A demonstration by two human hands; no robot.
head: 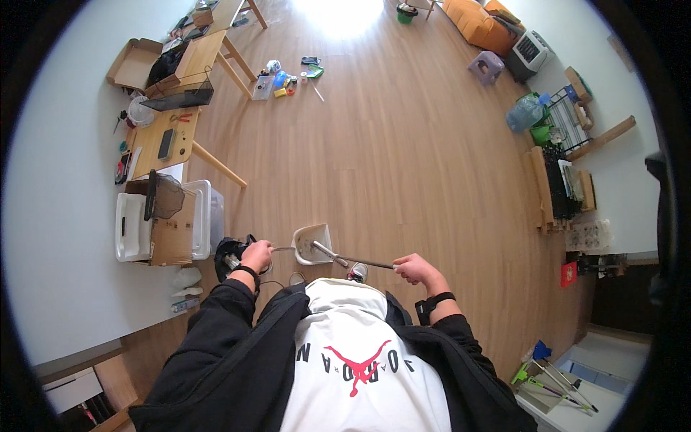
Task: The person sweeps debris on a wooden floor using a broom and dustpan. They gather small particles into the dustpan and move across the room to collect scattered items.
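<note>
My left hand [258, 256] is closed around the thin handle of a white dustpan [326, 236], which stands on the wood floor just in front of my feet. Some dark dirt shows inside the pan. In my right hand [415, 268] is the end of a broom's dark stick [364, 262]. The broom's pale, narrow head [330, 254] lies at the right edge of the dustpan, partly over it. Below my left hand, a black bag [225, 260] with pale contents sits on the floor, partly hidden by the hand.
Small items, among them a yellow block [280, 93], lie on the floor near a wooden table [208, 54]. A cardboard box [173, 237] and a clear plastic bin [216, 221] stand left. A purple stool [487, 67] and a large water bottle [522, 113] are at the right.
</note>
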